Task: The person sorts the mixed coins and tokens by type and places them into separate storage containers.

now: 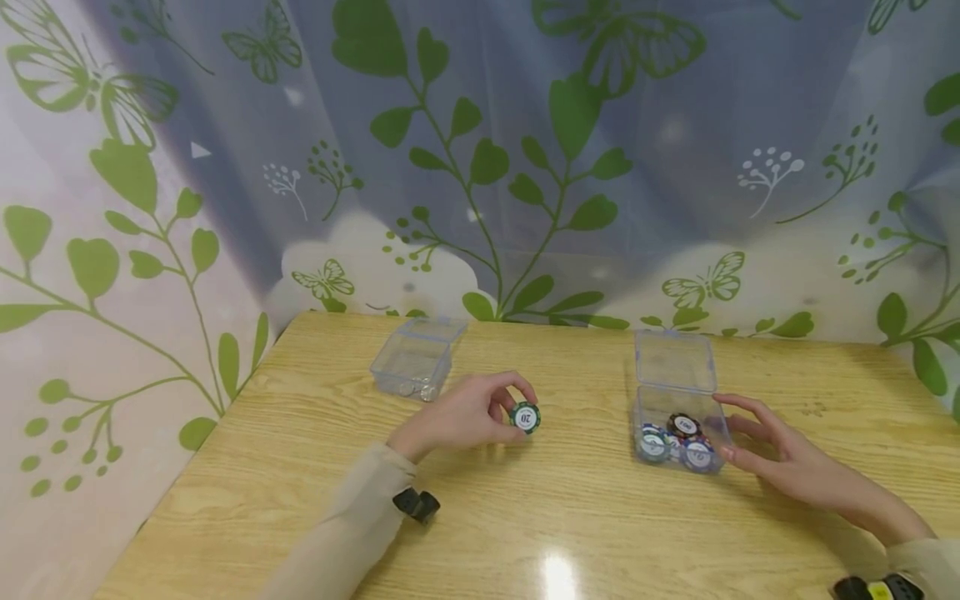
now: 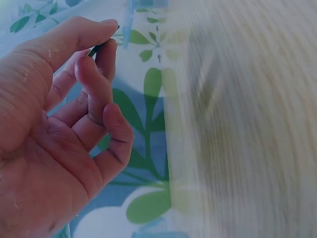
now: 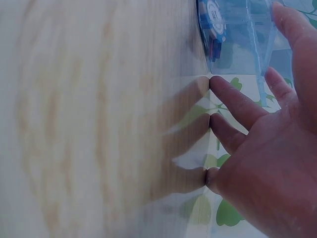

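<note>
My left hand pinches a green-and-white poker chip marked 20 between thumb and fingertips, above the table. In the left wrist view only the chip's dark edge shows between the fingers. On the right stands a clear plastic box with its lid raised, holding several poker chips: a black one marked 100 and blue-edged ones. My right hand is spread along this box's right side, thumb and index fingertip right at its wall. In the right wrist view its lower fingertips rest on the tabletop.
A second clear plastic box with its lid tipped back stands behind my left hand, with a few silvery coin-like discs in it. The wooden table meets a leaf-and-butterfly patterned curtain at the back and left.
</note>
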Tool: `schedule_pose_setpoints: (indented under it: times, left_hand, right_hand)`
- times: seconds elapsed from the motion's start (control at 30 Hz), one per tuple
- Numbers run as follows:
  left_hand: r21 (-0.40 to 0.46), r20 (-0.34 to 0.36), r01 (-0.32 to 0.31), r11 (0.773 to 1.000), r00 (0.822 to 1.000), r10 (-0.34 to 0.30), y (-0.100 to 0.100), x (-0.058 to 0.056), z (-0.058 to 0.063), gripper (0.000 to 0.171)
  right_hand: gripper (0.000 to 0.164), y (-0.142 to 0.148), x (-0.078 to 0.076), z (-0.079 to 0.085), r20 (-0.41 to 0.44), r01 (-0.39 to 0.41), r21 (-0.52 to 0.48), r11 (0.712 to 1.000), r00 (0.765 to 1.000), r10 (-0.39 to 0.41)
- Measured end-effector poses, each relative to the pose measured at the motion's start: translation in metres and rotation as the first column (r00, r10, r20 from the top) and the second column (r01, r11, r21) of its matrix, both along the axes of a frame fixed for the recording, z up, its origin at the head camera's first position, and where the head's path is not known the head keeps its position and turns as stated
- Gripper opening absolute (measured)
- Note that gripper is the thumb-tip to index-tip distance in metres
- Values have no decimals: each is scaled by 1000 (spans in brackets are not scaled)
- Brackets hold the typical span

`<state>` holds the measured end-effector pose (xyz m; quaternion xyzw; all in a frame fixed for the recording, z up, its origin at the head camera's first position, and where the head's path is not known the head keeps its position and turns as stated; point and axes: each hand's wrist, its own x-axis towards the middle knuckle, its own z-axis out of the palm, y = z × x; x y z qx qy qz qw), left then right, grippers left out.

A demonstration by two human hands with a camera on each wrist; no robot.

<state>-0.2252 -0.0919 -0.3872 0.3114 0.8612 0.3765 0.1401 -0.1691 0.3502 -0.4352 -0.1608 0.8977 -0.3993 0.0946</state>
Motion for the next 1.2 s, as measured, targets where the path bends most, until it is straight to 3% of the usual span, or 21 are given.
schedule_pose_setpoints:
  times: [0.57,0.83,1.2]
  left_hand:
    - [65,-38,59,996,998,-57,45,-3,3,36]
    - [78,-40,76,994,996,-73,62,-4,3,37]
    - [132,-26,83,988,996,-80,85,-6,-1,36]
  right_hand:
    - [73,-1,0,2,8,2,3,1000,1000,-2]
    - [72,-1,-1,0,-10,1,7,1000,1000,-1]
    - [73,0,0,1,26,6,2,1000,1000,-6]
